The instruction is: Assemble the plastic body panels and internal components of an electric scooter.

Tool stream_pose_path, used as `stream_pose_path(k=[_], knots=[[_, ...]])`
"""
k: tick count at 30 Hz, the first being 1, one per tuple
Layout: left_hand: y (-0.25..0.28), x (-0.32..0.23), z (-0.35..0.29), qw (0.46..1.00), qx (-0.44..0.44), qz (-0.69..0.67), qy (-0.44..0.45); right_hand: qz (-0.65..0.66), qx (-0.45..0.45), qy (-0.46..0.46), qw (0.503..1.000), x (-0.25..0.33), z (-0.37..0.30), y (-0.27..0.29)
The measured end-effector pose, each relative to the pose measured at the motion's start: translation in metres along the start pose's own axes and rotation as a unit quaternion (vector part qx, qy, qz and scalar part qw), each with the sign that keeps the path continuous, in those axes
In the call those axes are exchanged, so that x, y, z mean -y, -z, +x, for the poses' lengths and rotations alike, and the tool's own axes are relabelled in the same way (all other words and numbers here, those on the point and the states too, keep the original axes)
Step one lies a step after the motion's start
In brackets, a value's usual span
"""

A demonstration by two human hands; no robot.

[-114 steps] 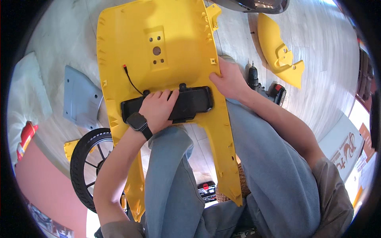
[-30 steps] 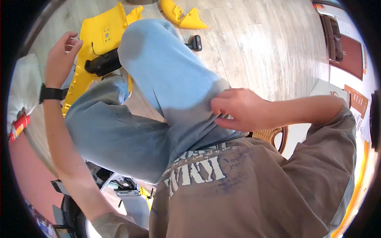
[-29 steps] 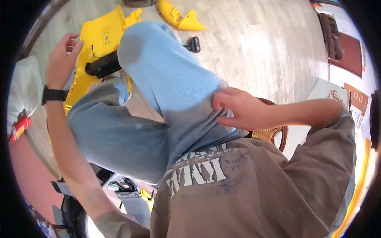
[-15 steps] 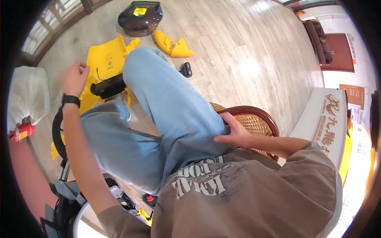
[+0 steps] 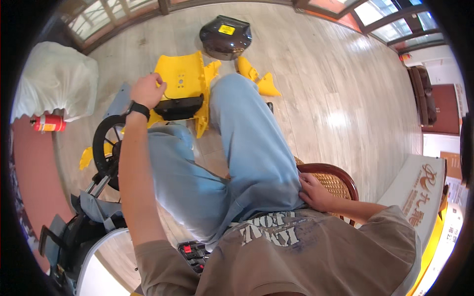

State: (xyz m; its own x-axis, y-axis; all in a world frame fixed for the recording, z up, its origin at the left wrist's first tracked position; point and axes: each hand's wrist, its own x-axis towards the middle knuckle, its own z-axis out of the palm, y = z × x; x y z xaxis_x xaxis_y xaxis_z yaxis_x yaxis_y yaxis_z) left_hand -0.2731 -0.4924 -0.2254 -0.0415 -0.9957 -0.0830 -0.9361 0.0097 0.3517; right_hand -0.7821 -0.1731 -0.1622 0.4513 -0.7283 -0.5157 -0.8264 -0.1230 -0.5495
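Observation:
My left hand (image 5: 149, 91), wearing a black watch (image 5: 138, 110), is over the left edge of a yellow plastic body panel (image 5: 180, 74). Its fingers are curled together; what they hold, if anything, is hidden. A long black part (image 5: 178, 107) sits across the lower section of that panel, just below the hand. On my right thigh, near the hip, lies my right hand (image 5: 316, 192), fingers apart against the blue jeans (image 5: 252, 133) and holding nothing.
A glossy black cover (image 5: 225, 42) and yellow curved pieces (image 5: 266, 85) lie farther off. Left are a black-rimmed wheel (image 5: 106, 143), a red cylinder (image 5: 49, 123) and a white bag (image 5: 64, 81). A wicker chair (image 5: 331, 182) and white box (image 5: 414, 197) stand right.
My view has swung left, so everything appears farther right. The left hand remains by the panel's left edge. My right hand stays on the thigh, its thumb drawn in closer.

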Motion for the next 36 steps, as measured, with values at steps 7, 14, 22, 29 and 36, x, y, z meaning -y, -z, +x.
stream_pose_path(k=[7, 14, 22, 29, 36], knots=[[-0.002, 0.008, -0.003, 1.0, -0.023, -0.012, -0.017, 0.013, -0.048, 0.012, 0.999, 0.019, 0.014, 0.005], [-0.013, 0.027, -0.002, 0.998, -0.043, -0.006, -0.036, -0.078, -0.066, -0.012, 0.995, 0.04, 0.029, 0.006], [-0.016, 0.041, 0.011, 0.969, 0.24, -0.051, -0.011, -0.114, 0.202, -0.04, 0.972, 0.039, 0.097, 0.1], [-0.071, 0.07, 0.078, 0.917, 0.358, 0.128, -0.121, -0.201, 0.487, -0.069, 0.847, 0.017, 0.277, 0.178], [-0.159, 0.095, 0.139, 0.868, 0.423, 0.155, -0.21, -0.138, 0.068, 0.013, 0.988, -0.03, 0.509, 0.123]])
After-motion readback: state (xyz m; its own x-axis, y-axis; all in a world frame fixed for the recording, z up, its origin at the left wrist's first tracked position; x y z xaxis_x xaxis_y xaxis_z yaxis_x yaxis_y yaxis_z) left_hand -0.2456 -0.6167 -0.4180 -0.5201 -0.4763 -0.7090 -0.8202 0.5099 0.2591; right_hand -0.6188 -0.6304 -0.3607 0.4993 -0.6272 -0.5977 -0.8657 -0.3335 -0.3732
